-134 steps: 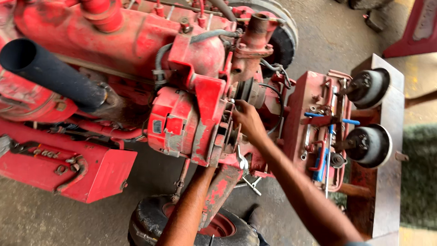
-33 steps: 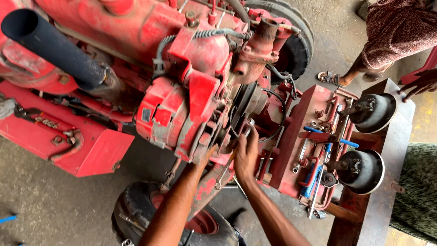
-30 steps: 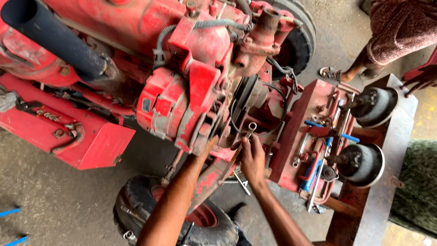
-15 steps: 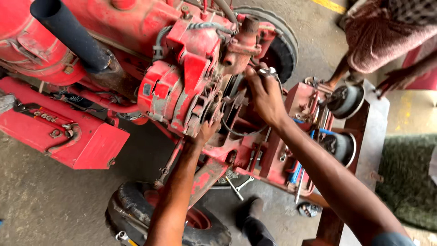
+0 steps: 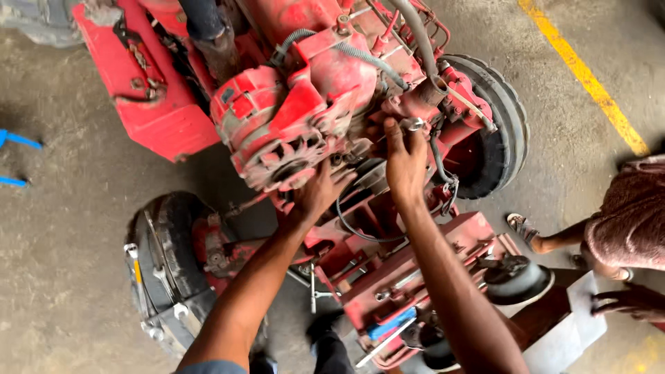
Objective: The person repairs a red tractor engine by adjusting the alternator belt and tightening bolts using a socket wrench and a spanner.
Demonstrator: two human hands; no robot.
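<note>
The right hand (image 5: 405, 161) pinches a small metal wrench (image 5: 414, 125) above its fingers, while the left hand (image 5: 317, 194) presses spread fingers under the round red ribbed alternator (image 5: 277, 149).

Both forearms bare, no gloves; blue-grey sleeve edge (image 5: 208, 366) at left upper arm.

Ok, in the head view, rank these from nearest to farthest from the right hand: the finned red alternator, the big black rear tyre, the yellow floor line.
1. Finned red alternator: just left of the right hand, by the left hand.
2. Big black rear tyre: to its right, behind the engine.
3. Yellow floor line: far right, on the concrete.
</note>
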